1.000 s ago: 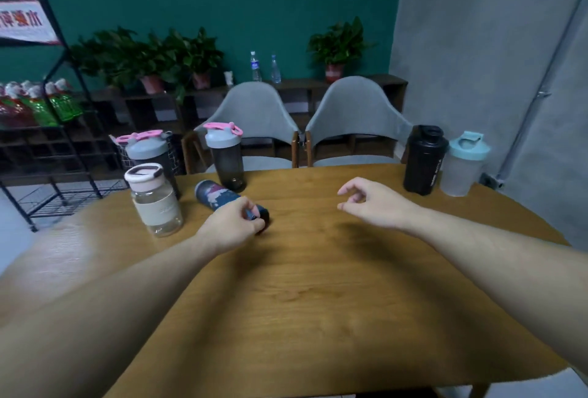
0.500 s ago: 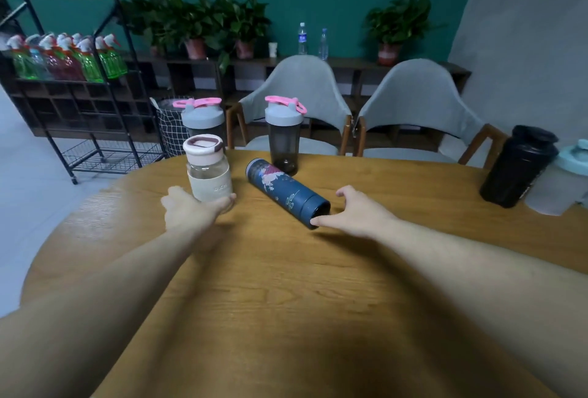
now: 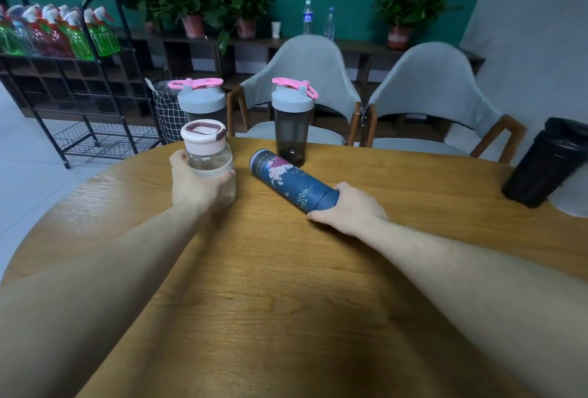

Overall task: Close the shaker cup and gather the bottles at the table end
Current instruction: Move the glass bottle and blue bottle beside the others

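My left hand [image 3: 197, 186] is wrapped around the lower part of a clear bottle with a pale pink lid [image 3: 206, 152], which stands upright on the wooden table [image 3: 286, 286]. A dark blue patterned flask [image 3: 291, 183] lies on its side, and my right hand [image 3: 348, 210] grips its near end. Behind them stand two smoky shaker cups with grey lids and pink caps, one [image 3: 201, 101] behind the clear bottle, the other [image 3: 292, 119] by the far edge. A black shaker [image 3: 549, 162] stands at the right edge, partly hiding a pale cup [image 3: 574, 195].
Two grey chairs [image 3: 305, 79] stand behind the table's far edge. A black wire rack [image 3: 63, 57] with green and red spray bottles is at the left, a checked basket [image 3: 167, 111] beside it. Potted plants and water bottles line a low shelf at the back wall.
My left hand left the blue flask and closed on the clear bottle. My right hand reached left and took hold of the flask's near end. The view swung left.
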`<state>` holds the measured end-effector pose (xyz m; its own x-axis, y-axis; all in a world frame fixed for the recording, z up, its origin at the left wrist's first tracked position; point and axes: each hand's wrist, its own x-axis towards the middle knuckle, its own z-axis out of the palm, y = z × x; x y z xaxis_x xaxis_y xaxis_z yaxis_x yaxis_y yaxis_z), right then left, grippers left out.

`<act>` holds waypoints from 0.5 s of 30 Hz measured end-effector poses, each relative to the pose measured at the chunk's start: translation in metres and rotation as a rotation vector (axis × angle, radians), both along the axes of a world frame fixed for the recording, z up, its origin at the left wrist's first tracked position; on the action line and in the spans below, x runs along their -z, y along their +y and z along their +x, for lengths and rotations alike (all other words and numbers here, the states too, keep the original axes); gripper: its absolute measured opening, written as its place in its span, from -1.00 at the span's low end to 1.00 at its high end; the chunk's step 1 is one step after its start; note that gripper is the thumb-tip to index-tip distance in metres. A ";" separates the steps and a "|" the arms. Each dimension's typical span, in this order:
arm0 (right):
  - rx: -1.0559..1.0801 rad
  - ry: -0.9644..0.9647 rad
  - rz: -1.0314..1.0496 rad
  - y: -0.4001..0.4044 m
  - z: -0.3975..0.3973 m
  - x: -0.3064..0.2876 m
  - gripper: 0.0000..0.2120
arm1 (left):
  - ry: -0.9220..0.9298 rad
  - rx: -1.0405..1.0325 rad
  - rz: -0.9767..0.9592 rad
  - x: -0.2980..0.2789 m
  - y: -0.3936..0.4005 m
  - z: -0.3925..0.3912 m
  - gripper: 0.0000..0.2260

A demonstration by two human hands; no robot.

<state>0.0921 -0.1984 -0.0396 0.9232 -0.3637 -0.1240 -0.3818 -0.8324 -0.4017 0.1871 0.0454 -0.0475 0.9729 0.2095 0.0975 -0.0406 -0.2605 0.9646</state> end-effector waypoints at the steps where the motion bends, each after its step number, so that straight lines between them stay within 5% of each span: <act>1: 0.007 -0.029 0.045 -0.004 -0.002 0.001 -0.37 | -0.005 0.010 -0.006 -0.002 0.000 -0.001 -0.18; 15: 0.236 -0.549 0.522 -0.058 -0.055 -0.038 -0.43 | -0.067 0.277 0.029 -0.017 -0.042 -0.053 -0.24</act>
